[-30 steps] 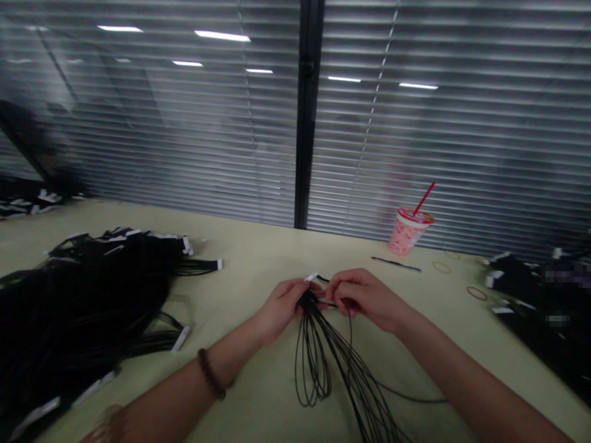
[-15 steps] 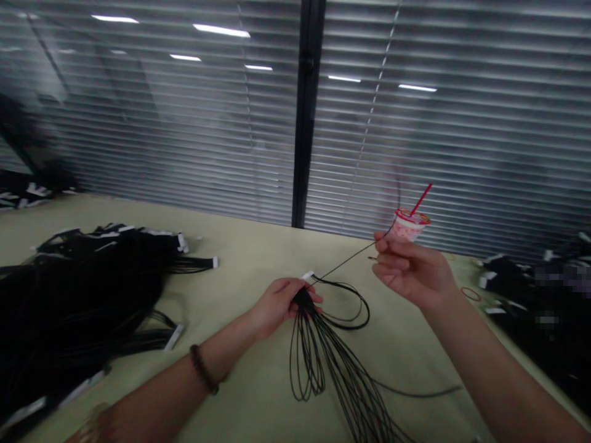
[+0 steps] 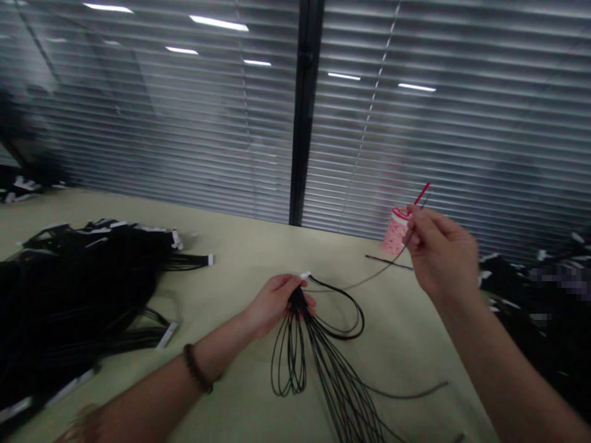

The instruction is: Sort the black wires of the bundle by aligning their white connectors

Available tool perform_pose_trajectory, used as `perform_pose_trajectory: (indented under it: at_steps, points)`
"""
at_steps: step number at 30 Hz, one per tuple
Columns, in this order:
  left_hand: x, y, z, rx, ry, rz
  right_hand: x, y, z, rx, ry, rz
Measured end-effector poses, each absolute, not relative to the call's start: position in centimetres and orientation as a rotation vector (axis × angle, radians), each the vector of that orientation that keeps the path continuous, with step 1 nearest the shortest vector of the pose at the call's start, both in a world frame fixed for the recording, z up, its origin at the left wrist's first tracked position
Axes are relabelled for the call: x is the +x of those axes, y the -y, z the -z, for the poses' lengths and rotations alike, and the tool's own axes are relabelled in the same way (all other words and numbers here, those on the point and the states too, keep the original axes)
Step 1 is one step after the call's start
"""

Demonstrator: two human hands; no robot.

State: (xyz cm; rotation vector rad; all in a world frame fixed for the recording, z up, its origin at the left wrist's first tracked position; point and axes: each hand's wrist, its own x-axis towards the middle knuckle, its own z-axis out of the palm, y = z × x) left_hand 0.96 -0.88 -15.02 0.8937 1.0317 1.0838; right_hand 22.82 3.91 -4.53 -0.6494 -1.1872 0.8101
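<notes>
While clasping a bundle of thin black cords point(image 3: 325, 363) in the left hand point(image 3: 272, 303), low over the middle of the pale table point(image 3: 240, 246), pinching a slack cord point(image 3: 383, 269) between thumb and forefinger of the right hand point(image 3: 441, 249), higher and well to the right. Gripping the gathered neck with left thumb above and left fingers curled beneath, just below a white end piece point(image 3: 305, 275). Letting narrow loops point(image 3: 289, 369) dangle under that grip, beside longer fanned strands, and a wider loop point(image 3: 364, 317) bow out rightward. Stretching the slack cord in a sagging curve between both hands, with a short tip past the right fingertips. Partly hiding, behind the right hand, a pink cup point(image 3: 394, 237) with a red straw point(image 3: 422, 194), close to a thin dark rod point(image 3: 376, 259) on the table. Wearing a dark bracelet point(image 3: 196, 369) on the left wrist, near a large heap of black cords point(image 3: 92, 289) with white ends.
</notes>
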Motion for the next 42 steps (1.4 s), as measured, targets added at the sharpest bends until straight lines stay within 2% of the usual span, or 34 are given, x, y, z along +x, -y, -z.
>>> perform_pose_trajectory:
  at_steps: [4,8,11,42]
  points:
    - [1.0,0.9,14.9,0.904,-1.056,-1.092,19.2,-2.7,8.8,-0.959,1.6,-0.987]
    - [0.8,0.8,14.6,0.856,-1.053,-1.06,16.4,-1.6,13.3,-1.063,1.968,-0.589]
    - [0.6,0.7,14.5,0.834,-1.048,-1.026,16.1,-1.5,15.0,-1.047,2.076,-0.431]
    - [0.3,0.6,15.1,0.854,-1.035,-1.024,16.1,-2.0,16.5,-0.951,2.186,-0.366]
